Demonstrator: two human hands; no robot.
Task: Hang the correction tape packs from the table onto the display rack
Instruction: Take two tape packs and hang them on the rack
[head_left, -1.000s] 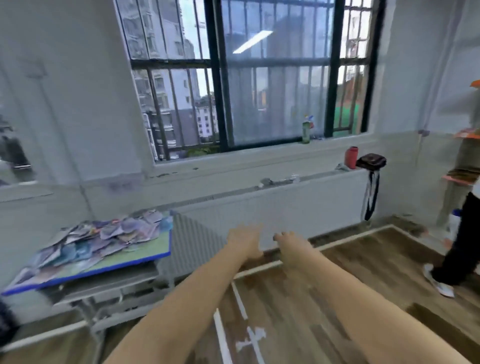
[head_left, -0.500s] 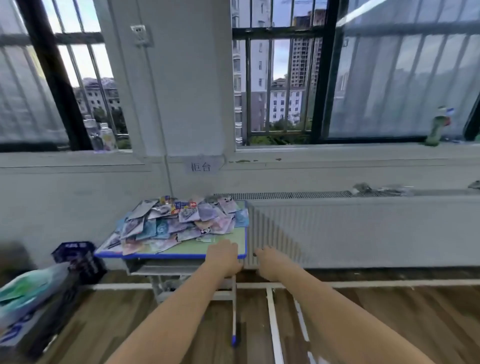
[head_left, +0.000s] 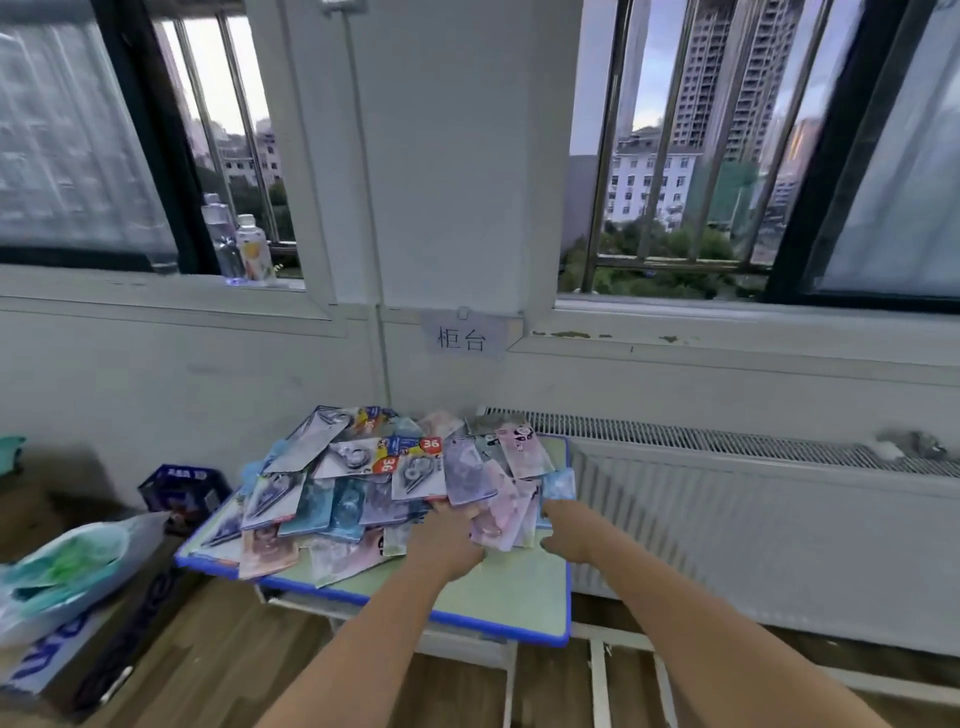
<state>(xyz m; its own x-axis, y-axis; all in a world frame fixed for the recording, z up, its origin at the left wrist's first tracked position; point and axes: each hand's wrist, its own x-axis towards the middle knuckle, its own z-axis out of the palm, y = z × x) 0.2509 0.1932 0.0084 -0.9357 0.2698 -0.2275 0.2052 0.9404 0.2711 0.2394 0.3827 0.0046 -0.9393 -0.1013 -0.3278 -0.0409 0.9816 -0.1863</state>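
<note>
Head view: green, blue-edged worktop (head_left: 498, 597) beside radiator (head_left: 753, 519); glossy correction tape packs (head_left: 363, 483) heaped. Left hand (head_left: 447, 545) and right hand (head_left: 566, 532) touch packs; grip unclear.

Bare forearms and hands (head_left: 449, 545), no sleeves visible.

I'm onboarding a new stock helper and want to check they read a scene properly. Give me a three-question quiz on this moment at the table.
1. True or false: the display rack is in view.
2. Where do both hands reach? A) the bottles on the sill B) the near edge of the pack pile C) the radiator
3. Fill in: the table's edge trim is ____.

Key:
1. False; only the table, window and radiator show.
2. B: left hand and right hand at the correction tape packs.
3. Blue.
</note>
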